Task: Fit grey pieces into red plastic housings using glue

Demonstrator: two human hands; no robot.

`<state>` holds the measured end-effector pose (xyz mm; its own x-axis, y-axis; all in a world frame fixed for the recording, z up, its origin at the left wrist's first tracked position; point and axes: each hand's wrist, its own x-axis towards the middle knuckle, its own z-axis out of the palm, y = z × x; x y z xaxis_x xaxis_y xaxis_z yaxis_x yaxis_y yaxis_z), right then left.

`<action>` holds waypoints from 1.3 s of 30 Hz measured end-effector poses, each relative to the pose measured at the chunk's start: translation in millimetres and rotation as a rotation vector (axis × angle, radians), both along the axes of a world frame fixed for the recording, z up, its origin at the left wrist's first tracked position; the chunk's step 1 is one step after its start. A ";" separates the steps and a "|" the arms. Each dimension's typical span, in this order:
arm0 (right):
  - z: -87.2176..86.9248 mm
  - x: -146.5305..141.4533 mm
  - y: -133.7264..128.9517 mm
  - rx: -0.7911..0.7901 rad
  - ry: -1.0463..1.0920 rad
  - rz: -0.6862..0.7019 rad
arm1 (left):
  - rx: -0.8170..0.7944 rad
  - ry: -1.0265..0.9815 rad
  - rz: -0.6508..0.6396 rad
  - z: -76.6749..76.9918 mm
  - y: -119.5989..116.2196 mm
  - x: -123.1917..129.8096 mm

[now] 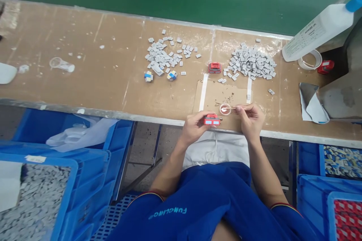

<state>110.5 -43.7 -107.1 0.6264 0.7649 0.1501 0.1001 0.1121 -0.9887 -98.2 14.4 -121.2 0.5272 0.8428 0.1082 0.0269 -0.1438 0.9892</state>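
My left hand (194, 128) holds a small red block (212, 121) with white patches on its face. My right hand (250, 120) pinches a thin swab stick (232, 108), and its tip rests in a small round dish (225, 109) of white paste. The dish sits on a cardboard sheet (223, 99) between the hands. Another red block (215, 67) stands beyond the sheet, beside a heap of small grey tiles (250, 61). A second heap of grey tiles (160, 57) lies to the left, with several blue-and-white blocks (148, 76) near it.
The workbench (98, 64) has a brown, stained top. A white bottle with a blue cap (319, 32) lies at the right, near a tape roll (311, 60). Blue crates (65, 192) of parts stand below both sides of the bench. A green floor lies beyond.
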 end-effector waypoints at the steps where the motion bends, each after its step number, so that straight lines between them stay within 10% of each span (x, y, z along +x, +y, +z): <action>1: 3.5 -1.4 -0.7 0.010 0.025 0.000 | 0.015 0.012 0.007 0.5 -0.4 0.0; 10: 34.0 -23.4 -18.3 0.121 -0.315 0.190 | 0.095 0.038 -0.001 0.1 -0.5 1.1; 27: 30.4 -30.3 -11.4 0.119 -0.543 0.254 | 0.156 0.022 -0.019 4.3 1.3 2.9; 39: 24.3 -1.9 -11.3 -0.012 -0.572 0.105 | -0.162 -0.116 -0.025 1.2 3.7 -2.7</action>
